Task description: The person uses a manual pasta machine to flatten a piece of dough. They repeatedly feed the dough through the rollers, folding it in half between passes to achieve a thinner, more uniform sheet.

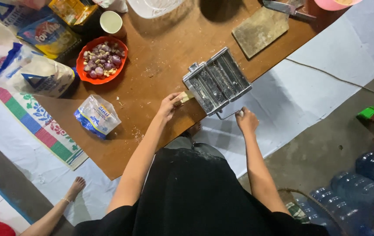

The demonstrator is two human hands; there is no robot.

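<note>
a metal pasta machine (217, 81) sits at the edge of a low wooden table (152, 57), and everything else is placed from it. the left hand (168, 105) is just beside the machine's near-left end, fingers pinched on a pale strip of dough (187, 96) that touches the rollers. the right hand (246, 121) is below the machine's right corner, closed around the crank handle (232, 114) (only the thin bar and a white knob show). up and to the left of the machine lies an orange bowl (101, 60) of shallots and garlic, and lower left of it a small clear bag (96, 116). above right of the machine rests a worn cutting board (260, 30) with a cleaver (288, 8) beyond it.
</note>
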